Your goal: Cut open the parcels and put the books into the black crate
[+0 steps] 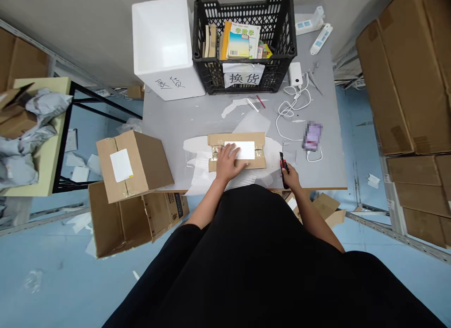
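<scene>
A flat cardboard package point(260, 138) with a white label point(246, 150) and shiny tape at both ends lies near the table's front edge. My left hand point(226, 163) rests on its left half, fingers spread over the cardboard and the label's edge. In my right hand point(291, 177) is a black and red utility knife point(283, 166), its tip pointing away from me, to the right of the package. White wrapping sheets point(197, 144) are spread beneath and around the package.
A black crate point(243, 74) of books point(239, 41) and a white foam box point(169, 79) stand at the back. A cardboard box point(123, 163) sits at the left corner. On the right lie a charging phone point(312, 136), a white cable point(287, 109) and power strips point(321, 39).
</scene>
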The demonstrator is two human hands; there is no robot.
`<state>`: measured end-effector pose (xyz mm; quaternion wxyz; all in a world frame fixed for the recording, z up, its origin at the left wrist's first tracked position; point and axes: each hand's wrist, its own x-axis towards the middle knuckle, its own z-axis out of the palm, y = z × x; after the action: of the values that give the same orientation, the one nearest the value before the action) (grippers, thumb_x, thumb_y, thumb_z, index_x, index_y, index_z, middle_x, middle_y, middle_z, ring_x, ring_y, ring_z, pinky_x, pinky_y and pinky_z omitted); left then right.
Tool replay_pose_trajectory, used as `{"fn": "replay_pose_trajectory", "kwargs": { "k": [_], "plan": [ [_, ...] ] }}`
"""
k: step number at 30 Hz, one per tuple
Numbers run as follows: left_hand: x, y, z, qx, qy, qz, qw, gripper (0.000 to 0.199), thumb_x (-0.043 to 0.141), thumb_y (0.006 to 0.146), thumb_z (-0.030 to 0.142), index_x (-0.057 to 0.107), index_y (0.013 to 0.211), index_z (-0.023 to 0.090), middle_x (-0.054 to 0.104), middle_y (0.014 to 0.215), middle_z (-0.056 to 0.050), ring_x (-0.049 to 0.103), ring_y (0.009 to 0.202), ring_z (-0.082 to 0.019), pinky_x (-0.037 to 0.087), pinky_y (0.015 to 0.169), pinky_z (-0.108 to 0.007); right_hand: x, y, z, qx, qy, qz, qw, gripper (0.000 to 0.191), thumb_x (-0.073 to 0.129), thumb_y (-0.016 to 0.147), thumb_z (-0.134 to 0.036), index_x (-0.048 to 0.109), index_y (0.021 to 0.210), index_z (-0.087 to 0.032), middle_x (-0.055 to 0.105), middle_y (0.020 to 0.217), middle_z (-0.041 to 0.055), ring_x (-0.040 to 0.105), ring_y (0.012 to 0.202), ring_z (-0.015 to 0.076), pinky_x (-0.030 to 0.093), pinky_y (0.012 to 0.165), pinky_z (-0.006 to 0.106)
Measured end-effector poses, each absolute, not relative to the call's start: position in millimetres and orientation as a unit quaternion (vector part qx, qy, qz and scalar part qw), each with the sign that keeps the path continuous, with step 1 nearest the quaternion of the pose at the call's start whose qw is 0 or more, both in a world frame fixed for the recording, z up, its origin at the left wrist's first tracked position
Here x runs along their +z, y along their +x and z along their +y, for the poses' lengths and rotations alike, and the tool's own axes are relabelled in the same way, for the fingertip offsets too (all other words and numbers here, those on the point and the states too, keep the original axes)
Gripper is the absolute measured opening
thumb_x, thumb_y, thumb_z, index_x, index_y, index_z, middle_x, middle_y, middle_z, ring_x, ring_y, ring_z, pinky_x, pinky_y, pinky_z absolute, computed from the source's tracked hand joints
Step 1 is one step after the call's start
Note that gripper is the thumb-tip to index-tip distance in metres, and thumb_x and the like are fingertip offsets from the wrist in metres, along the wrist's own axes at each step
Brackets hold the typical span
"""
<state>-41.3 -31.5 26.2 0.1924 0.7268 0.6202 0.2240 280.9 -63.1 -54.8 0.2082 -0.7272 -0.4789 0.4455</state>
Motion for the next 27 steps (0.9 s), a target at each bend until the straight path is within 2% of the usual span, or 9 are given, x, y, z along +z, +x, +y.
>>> {"fn": "replay_pose_trajectory", "kwargs": {
  "k": [3,7,10,15,18,20,24,27],
  "plan": [
    [25.9,-76.0,-34.6,0.316,0.608,0.711,0.159,0.041,0.041,0.099,0.048,0.065,0.12,0.021,0.06,0.133,-0.015,0.05,0.134,-0.027,0.031,0.119,-0.045,-84.0,267.7,-61.9,0.33,-0.775,-0.524,0.128,0.045,0.045,0.088,-0.029,0.062,0.126,-0.01,0.067,0.107,0.0179,0.058,0.107,0.0311,0.046,0.098,0.045],
    [3.5,-129.7,-31.7,0.395,0.429,0.795,0.167,0.038,0.032,0.101,0.037,0.062,0.116,0.019,0.063,0.122,-0.014,0.056,0.121,-0.024,0.042,0.107,-0.039,-101.8,251.4,-62.3,0.325,-0.777,-0.535,0.06,0.043,0.044,0.09,-0.025,0.061,0.127,-0.011,0.064,0.114,0.0185,0.057,0.108,0.0293,0.045,0.095,0.039],
    [-19.3,-153.2,-27.0,0.354,0.423,0.801,0.231,0.033,0.038,0.097,0.033,0.062,0.115,0.018,0.064,0.12,-0.013,0.059,0.116,-0.024,0.046,0.101,-0.037,-108.0,248.7,-61.7,0.327,-0.766,-0.552,0.036,0.039,0.047,0.089,-0.025,0.061,0.123,-0.012,0.064,0.113,0.0173,0.057,0.107,0.0283,0.045,0.094,0.038],
    [-39.4,-156.5,-13.4,0.229,0.555,0.761,0.247,0.034,0.046,0.093,0.03,0.063,0.12,0.02,0.061,0.126,-0.016,0.054,0.123,-0.031,0.044,0.104,-0.046,-107.6,248.7,-61.9,0.276,-0.765,-0.582,0.014,0.04,0.048,0.087,-0.024,0.062,0.121,-0.009,0.059,0.119,0.0216,0.052,0.115,0.0325,0.041,0.101,0.044],
    [-43.8,-153.3,0.2,0.215,0.567,0.749,0.268,0.036,0.042,0.094,0.03,0.063,0.122,0.019,0.062,0.123,-0.016,0.057,0.118,-0.031,0.046,0.102,-0.046,-98.2,237.4,-66.2,0.245,-0.759,-0.602,0.037,0.046,0.047,0.085,-0.022,0.06,0.127,-0.008,0.055,0.127,0.0236,0.048,0.122,0.0346,0.037,0.108,0.048],
    [-46.7,-151.9,10.2,0.234,0.56,0.739,0.293,0.037,0.041,0.093,0.027,0.063,0.122,0.019,0.064,0.119,-0.016,0.059,0.115,-0.03,0.046,0.101,-0.045,-90.3,224.0,-68.5,0.258,-0.736,-0.62,0.083,0.048,0.046,0.084,-0.022,0.059,0.129,-0.009,0.055,0.13,0.0228,0.046,0.127,0.0334,0.035,0.111,0.049],
    [-51.7,-146.8,29.0,0.325,0.484,0.717,0.382,0.041,0.047,0.086,0.023,0.065,0.123,0.02,0.069,0.12,-0.01,0.061,0.114,-0.024,0.046,0.104,-0.04,-79.0,194.5,-66.0,0.384,-0.696,-0.576,0.193,0.049,0.042,0.087,-0.029,0.055,0.132,-0.016,0.06,0.132,0.0168,0.051,0.128,0.0275,0.041,0.11,0.047],
    [-53.6,-139.0,39.5,0.401,0.369,0.682,0.488,0.039,0.052,0.084,0.028,0.066,0.12,0.02,0.071,0.12,-0.005,0.063,0.113,-0.021,0.048,0.103,-0.037,-76.1,179.5,-60.7,0.458,-0.694,-0.505,0.231,0.053,0.041,0.087,-0.034,0.053,0.135,-0.017,0.059,0.138,0.0146,0.052,0.131,0.0253,0.039,0.113,0.046]
  ]
}}
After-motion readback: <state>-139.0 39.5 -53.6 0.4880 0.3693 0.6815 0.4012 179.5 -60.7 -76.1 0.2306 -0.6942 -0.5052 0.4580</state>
